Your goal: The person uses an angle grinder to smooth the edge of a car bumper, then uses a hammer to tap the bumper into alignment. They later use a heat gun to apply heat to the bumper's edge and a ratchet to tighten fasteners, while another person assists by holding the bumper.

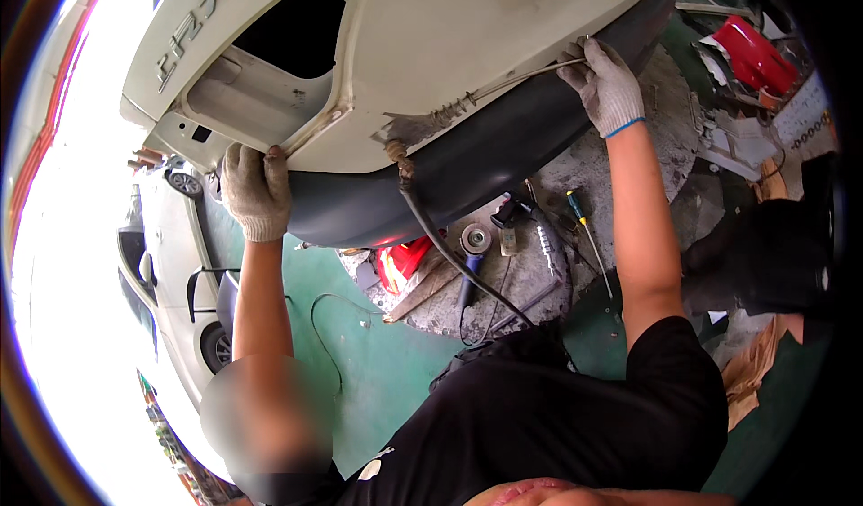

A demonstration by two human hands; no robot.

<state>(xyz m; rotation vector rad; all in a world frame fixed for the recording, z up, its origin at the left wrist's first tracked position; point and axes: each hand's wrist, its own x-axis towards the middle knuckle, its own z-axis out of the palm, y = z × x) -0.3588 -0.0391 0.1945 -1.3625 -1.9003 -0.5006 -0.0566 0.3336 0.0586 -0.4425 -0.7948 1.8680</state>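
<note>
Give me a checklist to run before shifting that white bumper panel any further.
1. Left hand gripping the bumper panel at its lower edge: ok.
2. Right hand on the thin rod along the panel's edge: ok.
3. Both hands gloved: ok.
4. Black cable hanging from the panel, free of snags: cannot tell.
5. Floor below free of tools: not ok, a grinder and screwdriver lie there.
</note>
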